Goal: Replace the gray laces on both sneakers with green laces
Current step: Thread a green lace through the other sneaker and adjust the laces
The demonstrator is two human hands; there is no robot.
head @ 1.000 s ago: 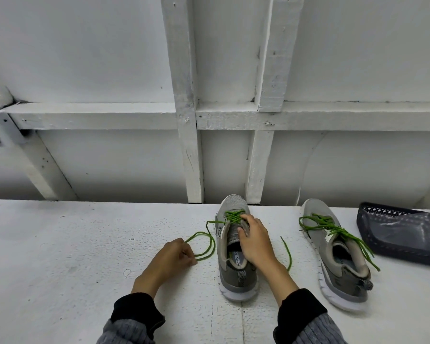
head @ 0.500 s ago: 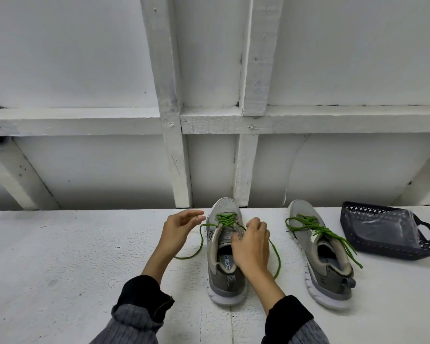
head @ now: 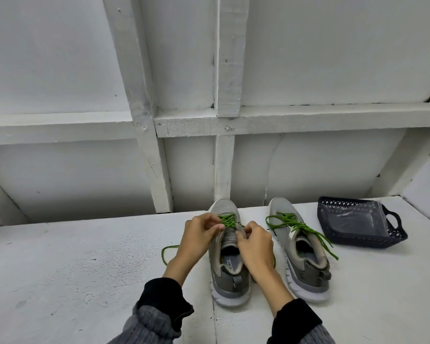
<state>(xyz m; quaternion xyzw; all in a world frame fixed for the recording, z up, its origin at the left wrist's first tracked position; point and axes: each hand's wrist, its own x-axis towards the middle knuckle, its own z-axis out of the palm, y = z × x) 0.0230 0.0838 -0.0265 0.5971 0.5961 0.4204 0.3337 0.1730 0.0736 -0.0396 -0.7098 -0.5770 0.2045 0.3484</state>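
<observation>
With the lace (head: pixel 227 220) pinched by the left hand (head: pixel 199 234) and the tongue (head: pixel 235 234) gripped by the right hand (head: pixel 255 244), an eyelet could be skipped if the lace is pulled unevenly.

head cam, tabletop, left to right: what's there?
Loose green lace loop → left hand → sneaker being laced → right hand → second sneaker with green laces → dark mesh basket.

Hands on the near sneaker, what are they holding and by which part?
Both hands, left and right, pinch the green lace at the upper eyelets of the left sneaker, beside its tongue.
</observation>
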